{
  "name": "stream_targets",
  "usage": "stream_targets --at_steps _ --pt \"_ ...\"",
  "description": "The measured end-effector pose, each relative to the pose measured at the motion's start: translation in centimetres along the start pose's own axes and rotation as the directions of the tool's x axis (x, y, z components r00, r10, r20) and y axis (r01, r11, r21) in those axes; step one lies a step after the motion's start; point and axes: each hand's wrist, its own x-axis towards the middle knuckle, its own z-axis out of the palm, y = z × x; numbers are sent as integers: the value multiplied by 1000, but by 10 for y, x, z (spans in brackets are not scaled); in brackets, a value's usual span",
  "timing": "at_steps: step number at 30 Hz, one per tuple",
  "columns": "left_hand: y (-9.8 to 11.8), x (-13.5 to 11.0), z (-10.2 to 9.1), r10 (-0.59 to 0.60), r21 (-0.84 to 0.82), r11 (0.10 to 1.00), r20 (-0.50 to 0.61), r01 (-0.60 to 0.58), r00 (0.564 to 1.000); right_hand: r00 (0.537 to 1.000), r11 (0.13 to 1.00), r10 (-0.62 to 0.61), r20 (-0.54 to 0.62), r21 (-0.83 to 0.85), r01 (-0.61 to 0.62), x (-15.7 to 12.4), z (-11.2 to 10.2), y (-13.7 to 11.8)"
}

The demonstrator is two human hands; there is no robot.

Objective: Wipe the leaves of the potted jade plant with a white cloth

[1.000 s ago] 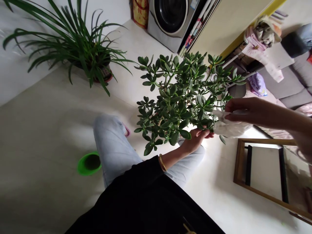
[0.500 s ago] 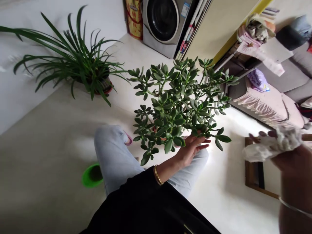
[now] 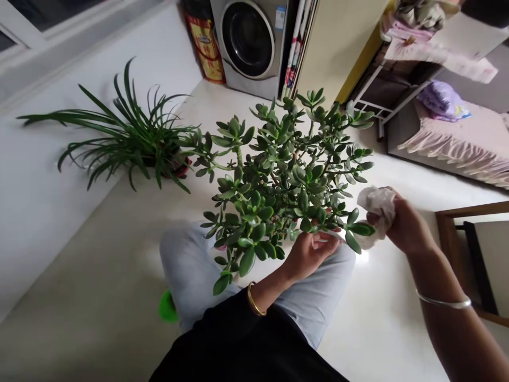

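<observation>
A bushy jade plant point(image 3: 274, 196) with thick green leaves stands in front of my knees; leaves hide nearly all of its pot. At its lower right, my left hand point(image 3: 308, 257), with a gold bangle on the wrist, is closed around a branch, and leaves cover some fingertips. Crumpled in my right hand point(image 3: 409, 223) is a whitish tissue point(image 3: 377, 209), held just to the right of the plant's outer leaves. A silver bangle circles the right wrist.
A long-leaved potted plant point(image 3: 155, 154) stands by the wall at left. Beside my knee is a green bowl point(image 3: 167, 307). A washing machine point(image 3: 248, 40) stands at the back, a wooden frame point(image 3: 449, 239) at right, and a sofa point(image 3: 453, 138) behind it.
My right hand has come left with the tissue, close to the plant's right-hand leaves. My left hand's fingers have bent in around a branch. The view has shifted.
</observation>
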Motion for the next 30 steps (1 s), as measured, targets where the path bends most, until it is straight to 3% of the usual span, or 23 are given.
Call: stream_targets --at_steps 2,5,10,14,20,23,26,30 --pt "-3 3 1 30 120 992 -8 -29 1000 993 966 39 -114 260 -8 7 7 5" --pt "-8 6 3 48 237 971 -28 -40 998 985 865 96 -145 502 -11 14 14 13" --pt "-12 6 6 59 326 945 -108 -20 992 981 917 -73 -178 374 136 33 15 12" --pt "-6 8 8 -6 255 966 -121 37 993 962 893 -248 -115 358 273 45 13 -5" --pt "7 11 11 -106 136 984 -93 118 990 936 915 -349 -46 198 351 58 0 -33" --pt "7 11 11 -132 89 986 -101 141 986 913 924 -382 141 52 379 70 -12 -46" --pt "6 10 11 -175 83 980 -83 182 981 845 892 -408 346 -49 450 80 -20 -58" --pt "3 10 9 -182 82 979 -51 185 982 785 842 -393 479 -154 516 87 -22 -70"
